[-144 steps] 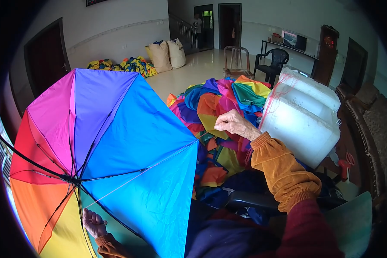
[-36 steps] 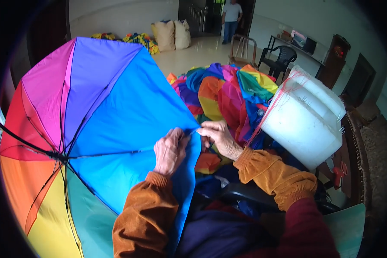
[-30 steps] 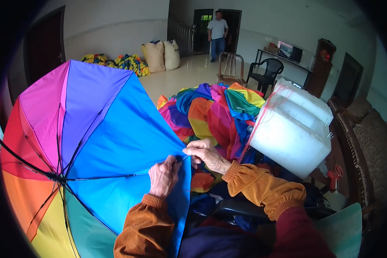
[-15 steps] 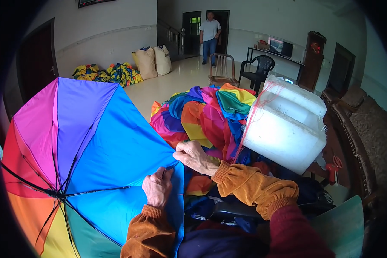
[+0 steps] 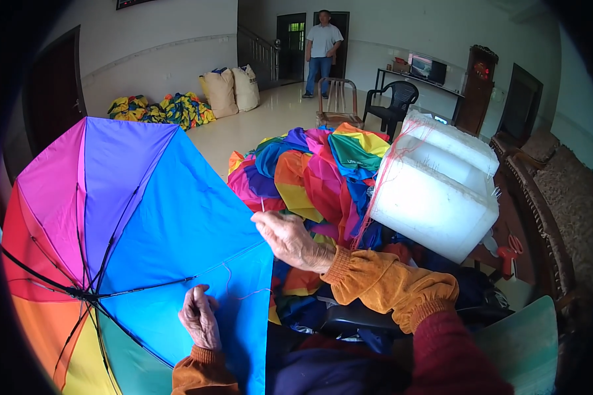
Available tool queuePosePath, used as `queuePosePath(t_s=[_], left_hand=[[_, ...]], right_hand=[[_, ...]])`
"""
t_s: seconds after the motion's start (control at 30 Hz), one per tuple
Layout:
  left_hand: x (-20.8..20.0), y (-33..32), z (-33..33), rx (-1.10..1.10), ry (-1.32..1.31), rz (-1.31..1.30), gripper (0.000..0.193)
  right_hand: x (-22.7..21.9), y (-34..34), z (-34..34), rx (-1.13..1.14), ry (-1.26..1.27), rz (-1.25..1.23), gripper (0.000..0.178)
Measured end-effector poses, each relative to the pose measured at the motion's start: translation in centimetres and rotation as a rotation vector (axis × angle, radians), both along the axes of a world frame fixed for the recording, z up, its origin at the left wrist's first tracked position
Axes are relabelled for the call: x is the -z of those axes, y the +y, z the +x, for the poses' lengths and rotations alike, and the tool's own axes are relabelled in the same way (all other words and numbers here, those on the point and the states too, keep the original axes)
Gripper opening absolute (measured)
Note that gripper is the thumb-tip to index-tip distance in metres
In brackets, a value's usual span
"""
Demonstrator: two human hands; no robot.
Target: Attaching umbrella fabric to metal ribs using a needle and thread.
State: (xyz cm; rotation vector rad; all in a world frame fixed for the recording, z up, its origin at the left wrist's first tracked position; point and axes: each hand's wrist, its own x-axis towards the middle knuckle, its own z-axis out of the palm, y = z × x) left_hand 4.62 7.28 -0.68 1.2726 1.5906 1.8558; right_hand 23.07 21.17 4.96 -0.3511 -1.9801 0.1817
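A rainbow umbrella [image 5: 197, 197] lies spread at my left, its inside with black ribs [image 5: 148, 291] facing me. My left hand [image 5: 199, 319] is over the blue panel just below a rib, thumb and fingers pinched together; what they hold, if anything, is hidden. A loose red thread [image 5: 228, 280] curls across the blue cloth beside it. My right hand [image 5: 290, 240] is raised at the panel's right edge, its fingers closed. From the fingertips a thin pale needle [image 5: 263, 205] points upward.
Colourful umbrella cloth [image 5: 303, 178] is heaped ahead. To its right stands a white foam block [image 5: 435, 197] with red threads and thin pins; red-handled scissors [image 5: 509, 257] lie beyond it. Farther off are chairs [image 5: 392, 105], sacks [image 5: 221, 92], a cloth pile [image 5: 171, 110] and a standing person [image 5: 323, 49].
My left hand has moved left and down from the umbrella's edge. The right hand has shifted slightly left, and a needle now shows at its fingertips. Red thread now shows on the blue panel.
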Motion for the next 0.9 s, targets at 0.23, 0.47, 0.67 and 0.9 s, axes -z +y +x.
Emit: queuePosePath(t_s=[0.23, 0.47, 0.67, 0.9], left_hand=[[0.2, -0.4, -0.2, -0.016, -0.113, 0.033, 0.034], [1.2, 0.3, 0.0, -0.028, -0.287, 0.173, 0.034], [2.0, 1.3, -0.1, -0.057, -0.276, 0.268, 0.034], [-0.2, -0.1, -1.6, 0.051, -0.707, 0.091, 0.034]], right_hand=[[0.8, -4.0, -2.3, -0.054, -0.303, 0.285, 0.026], [1.7, -7.4, -4.9, -0.333, -0.376, -0.022, 0.039], [3.3, -8.2, -6.4, -0.627, -0.284, -0.366, 0.023], [4.7, -7.9, -6.1, -0.685, -0.326, -0.779, 0.006]])
